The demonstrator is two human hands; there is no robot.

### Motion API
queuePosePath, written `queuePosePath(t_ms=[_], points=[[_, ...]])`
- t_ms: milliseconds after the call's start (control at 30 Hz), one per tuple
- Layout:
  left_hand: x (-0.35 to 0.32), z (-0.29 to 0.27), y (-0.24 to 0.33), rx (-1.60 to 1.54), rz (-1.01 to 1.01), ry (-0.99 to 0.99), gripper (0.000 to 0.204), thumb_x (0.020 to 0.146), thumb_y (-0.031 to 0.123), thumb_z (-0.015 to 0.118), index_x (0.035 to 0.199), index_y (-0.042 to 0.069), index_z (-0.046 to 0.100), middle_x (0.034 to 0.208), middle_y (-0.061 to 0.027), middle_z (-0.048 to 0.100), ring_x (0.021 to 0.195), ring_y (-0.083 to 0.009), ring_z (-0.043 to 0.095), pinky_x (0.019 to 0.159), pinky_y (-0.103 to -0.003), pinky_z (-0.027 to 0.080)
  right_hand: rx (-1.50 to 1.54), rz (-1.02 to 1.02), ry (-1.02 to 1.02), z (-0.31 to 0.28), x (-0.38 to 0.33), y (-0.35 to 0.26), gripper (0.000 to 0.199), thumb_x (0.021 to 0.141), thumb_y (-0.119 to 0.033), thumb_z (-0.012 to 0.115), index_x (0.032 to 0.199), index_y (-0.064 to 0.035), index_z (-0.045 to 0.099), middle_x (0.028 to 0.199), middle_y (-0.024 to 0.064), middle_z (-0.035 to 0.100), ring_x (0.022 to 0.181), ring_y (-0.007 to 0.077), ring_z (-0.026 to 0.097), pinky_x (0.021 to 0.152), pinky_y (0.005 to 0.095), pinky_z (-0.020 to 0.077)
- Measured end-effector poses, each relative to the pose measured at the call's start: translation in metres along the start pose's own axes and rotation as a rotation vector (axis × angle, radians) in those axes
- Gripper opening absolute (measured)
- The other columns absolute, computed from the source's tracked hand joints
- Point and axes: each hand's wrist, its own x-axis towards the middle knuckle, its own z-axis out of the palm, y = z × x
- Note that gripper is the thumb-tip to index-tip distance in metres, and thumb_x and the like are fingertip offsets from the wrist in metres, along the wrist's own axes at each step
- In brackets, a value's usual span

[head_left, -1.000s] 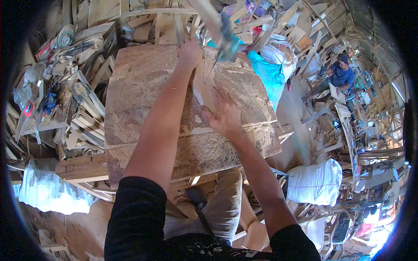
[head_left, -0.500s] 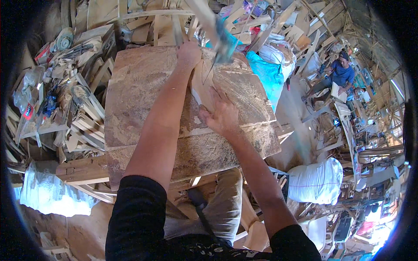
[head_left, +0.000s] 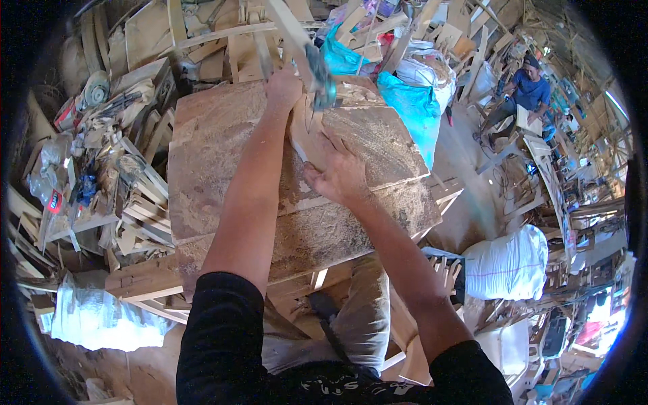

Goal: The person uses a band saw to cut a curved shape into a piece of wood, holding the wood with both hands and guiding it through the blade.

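A pale wooden board (head_left: 308,138) with a curved pencil line lies on the dusty wooden worktable (head_left: 216,148). My left hand (head_left: 283,88) is closed at the board's far left end, its fingertips partly hidden. On the board's near part rests my right hand (head_left: 339,172), flat with the thumb spread away from the fingers. Just right of my left hand, a teal metal fitting (head_left: 326,89) hangs from a slanting wooden arm (head_left: 287,32) over the board's far part. Whether a blade shows below the fitting, I cannot tell.
Sawdust covers the worktable. Wood offcuts (head_left: 145,209) and a plastic bottle (head_left: 54,197) are piled at left. Turquoise sacks (head_left: 412,111) stand at the far right corner, and a white sack (head_left: 506,263) sits at right. Farther right, another person (head_left: 530,91) sits among wood pieces.
The whole view has shifted slightly. The wooden arm and teal fitting, blurred before, are sharper and stand a little further left relative to the table. Both hands keep their places on the board.
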Motion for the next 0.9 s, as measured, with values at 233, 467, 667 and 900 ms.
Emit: queuePosePath(t_ms=[233,467,667,900], points=[[-0.037,-0.013,0.029,-0.038,0.121,0.002,0.033,0.091,0.024,0.063,0.114,0.002,0.069,0.107,-0.0197,0.074,0.092,-0.0382,0.072,0.083,-0.048,0.058,-0.087,0.066,-0.107,-0.005,-0.007,0.027,0.073,0.078,-0.047,0.076,0.135,-0.0047,0.06,0.14,0.0186,0.059,0.095,0.0404,0.072,0.081,0.0512,0.0602],[-0.08,-0.042,0.022,-0.141,0.047,-0.173,0.043,0.098,0.032,0.056,0.131,0.006,0.063,0.117,-0.0241,0.071,0.103,-0.0411,0.07,0.089,-0.05,0.055,0.002,0.033,-0.036,-0.015,-0.01,0.032,0.074,0.081,-0.046,0.071,0.135,0.0016,0.055,0.145,0.0214,0.048,0.102,0.0393,0.07,0.079,0.0544,0.0583],[-0.116,-0.05,-0.001,-0.129,-0.012,-0.262,0.05,0.103,0.037,0.051,0.142,0.008,0.059,0.124,-0.0272,0.069,0.112,-0.043,0.068,0.094,-0.052,0.052,0.086,0.055,-0.052,-0.013,-0.014,0.019,0.071,0.082,-0.043,0.07,0.135,0.003,0.055,0.148,0.0209,0.046,0.115,0.0415,0.065,0.086,0.0562,0.0557],[-0.105,-0.047,-0.011,-0.106,0.06,-0.26,0.047,0.101,0.035,0.051,0.137,0.007,0.061,0.123,-0.0269,0.069,0.113,-0.0421,0.068,0.095,-0.052,0.052,0.274,0.123,-0.234,-0.006,0.017,0.057,0.042,0.09,-0.03,0.061,0.125,-0.01,0.07,0.112,0.0207,0.073,0.109,0.0385,0.068,0.097,0.0504,0.0516]])
